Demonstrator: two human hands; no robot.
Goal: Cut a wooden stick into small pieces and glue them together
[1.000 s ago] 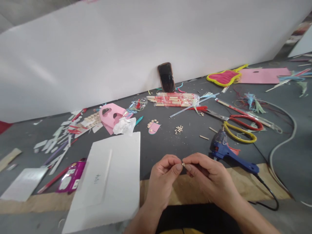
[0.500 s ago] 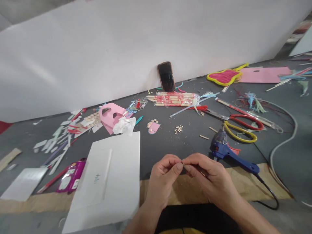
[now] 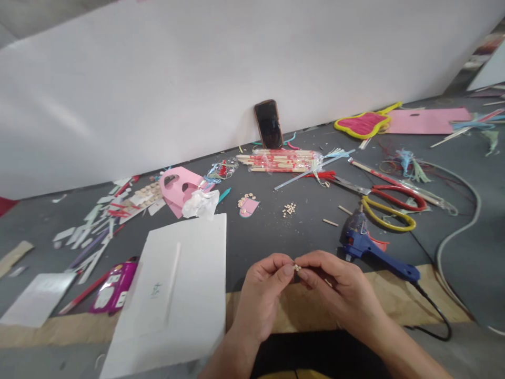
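My left hand (image 3: pixel 262 292) and my right hand (image 3: pixel 343 287) meet near the table's front edge, fingertips pinched together around a tiny cluster of pale wooden pieces (image 3: pixel 296 268). Beyond them lies a small pile of pale wooden bits (image 3: pixel 289 210). To its left is a small pink heart-shaped piece (image 3: pixel 249 208) with several pale flower-like clusters along its upper edge. A blue glue gun (image 3: pixel 371 246) rests to the right of my right hand, its nozzle pointing away from me. Two short sticks (image 3: pixel 330 222) lie between the pile and the glue gun.
Large scissors (image 3: pixel 389 197) with red and yellow handles lie behind the glue gun. A white board (image 3: pixel 197 273) lies left of my hands, beside a purple packet (image 3: pixel 114 287). A phone (image 3: pixel 269 123) leans on the white wall behind wrapped sticks (image 3: pixel 280 160). A grey cable curves at right.
The small pale cluster between my fingertips now shows more clearly, as my thumbs have shifted slightly apart. The things on the table have stayed in place.
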